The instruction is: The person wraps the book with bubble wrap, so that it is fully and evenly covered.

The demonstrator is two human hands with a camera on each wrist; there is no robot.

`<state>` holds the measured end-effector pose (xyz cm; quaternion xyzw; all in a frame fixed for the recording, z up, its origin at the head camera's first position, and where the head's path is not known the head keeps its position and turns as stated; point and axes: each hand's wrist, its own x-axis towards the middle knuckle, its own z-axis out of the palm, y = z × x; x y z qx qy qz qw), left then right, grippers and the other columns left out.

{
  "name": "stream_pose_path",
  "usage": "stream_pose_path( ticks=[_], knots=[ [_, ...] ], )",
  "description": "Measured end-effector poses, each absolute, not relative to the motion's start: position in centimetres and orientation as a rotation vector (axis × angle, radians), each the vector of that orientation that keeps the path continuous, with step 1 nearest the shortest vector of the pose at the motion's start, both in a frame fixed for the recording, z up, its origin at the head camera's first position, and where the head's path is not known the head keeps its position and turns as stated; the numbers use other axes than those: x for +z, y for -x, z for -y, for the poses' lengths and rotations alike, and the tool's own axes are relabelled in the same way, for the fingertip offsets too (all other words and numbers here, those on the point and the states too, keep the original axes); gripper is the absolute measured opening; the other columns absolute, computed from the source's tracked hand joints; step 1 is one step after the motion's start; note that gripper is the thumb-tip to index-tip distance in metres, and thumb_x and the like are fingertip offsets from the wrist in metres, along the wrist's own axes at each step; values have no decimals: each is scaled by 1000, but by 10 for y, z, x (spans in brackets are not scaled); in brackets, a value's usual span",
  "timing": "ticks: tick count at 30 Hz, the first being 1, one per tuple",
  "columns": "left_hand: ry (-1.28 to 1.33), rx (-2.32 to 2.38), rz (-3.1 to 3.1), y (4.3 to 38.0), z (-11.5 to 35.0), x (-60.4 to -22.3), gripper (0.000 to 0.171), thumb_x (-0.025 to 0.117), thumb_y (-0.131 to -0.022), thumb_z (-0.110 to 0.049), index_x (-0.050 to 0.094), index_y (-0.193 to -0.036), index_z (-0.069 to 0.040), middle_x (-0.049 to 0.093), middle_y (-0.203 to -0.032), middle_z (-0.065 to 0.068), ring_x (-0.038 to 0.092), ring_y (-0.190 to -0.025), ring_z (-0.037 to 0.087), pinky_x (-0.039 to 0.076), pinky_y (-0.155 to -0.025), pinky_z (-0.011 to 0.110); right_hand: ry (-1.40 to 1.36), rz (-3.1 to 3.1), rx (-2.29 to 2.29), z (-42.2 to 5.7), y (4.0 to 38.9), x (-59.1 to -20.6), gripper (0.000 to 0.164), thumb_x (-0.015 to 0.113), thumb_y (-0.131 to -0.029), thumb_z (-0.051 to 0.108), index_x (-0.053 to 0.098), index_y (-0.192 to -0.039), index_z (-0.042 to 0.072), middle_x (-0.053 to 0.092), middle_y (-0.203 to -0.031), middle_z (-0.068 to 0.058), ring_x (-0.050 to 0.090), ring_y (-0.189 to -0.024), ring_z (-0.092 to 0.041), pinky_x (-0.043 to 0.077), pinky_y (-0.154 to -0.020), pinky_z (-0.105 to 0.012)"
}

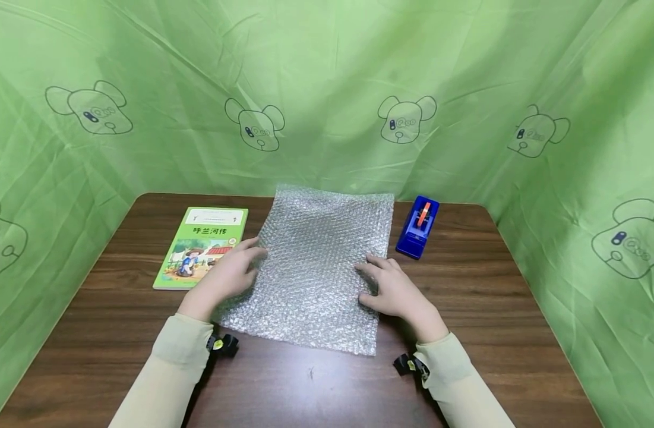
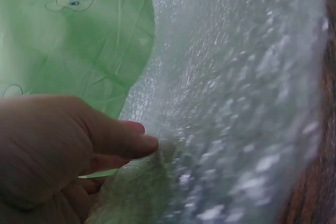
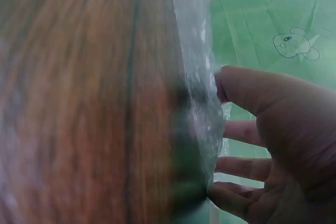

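Observation:
A sheet of clear bubble wrap (image 1: 321, 261) lies flat on the table between my two hands. My left hand (image 1: 227, 276) is at its left edge, fingers loosely bent, with a gap between thumb and forefinger. In the left wrist view the thumb (image 2: 131, 139) overlaps the bubble wrap (image 2: 236, 98). On the opposite side, my right hand (image 1: 393, 288) rests its spread fingertips on the right edge. The right wrist view shows the right hand's fingers (image 3: 244, 169) apart along the edge of the bubble wrap (image 3: 197, 40).
A green picture-covered book (image 1: 204, 246) lies left of the sheet, partly behind my left hand. A blue box-shaped item (image 1: 410, 244) with an orange part stands at the right. Green curtain (image 1: 327, 77) with bear drawings encloses the wooden table (image 1: 492, 309) at the back and sides.

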<state>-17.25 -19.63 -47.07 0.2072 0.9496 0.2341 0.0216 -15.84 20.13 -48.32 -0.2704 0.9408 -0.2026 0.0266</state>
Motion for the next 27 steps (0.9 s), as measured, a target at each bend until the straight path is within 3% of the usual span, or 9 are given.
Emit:
stream_pose_path(
  ticks=[6, 11, 20, 27],
  knots=[
    [-718, 702, -2987, 172, 195, -473, 49, 82, -95, -13, 70, -139, 3, 48, -159, 38, 43, -149, 59, 30, -122, 77, 827, -2910, -654, -206, 161, -488, 68, 86, -94, 38, 65, -152, 8, 53, -160, -28, 51, -141, -52, 47, -116, -65],
    [-681, 647, -3025, 169, 191, -473, 56, 84, -94, -21, 69, -143, 0, 44, -163, 35, 32, -152, 64, 20, -123, 81, 816, -2920, -682, -205, 162, -491, 70, 88, -93, 41, 65, -151, 8, 53, -159, -27, 52, -140, -50, 47, -115, -64],
    [-792, 663, -2949, 162, 169, -471, 67, 83, -94, -27, 60, -150, 3, 43, -162, 39, 36, -150, 64, 25, -124, 78, 765, -2962, -689, -192, 155, -491, 69, 89, -92, 45, 68, -145, 6, 62, -145, -23, 54, -133, -44, 49, -113, -60],
    [-680, 622, -2862, 157, 162, -476, 87, 82, -97, -41, 45, -163, 2, 33, -169, 37, 30, -155, 61, 24, -126, 75, 752, -2950, -703, -189, 152, -488, 65, 87, -94, 41, 67, -145, 6, 62, -142, -22, 54, -132, -45, 49, -113, -61]
  ],
)
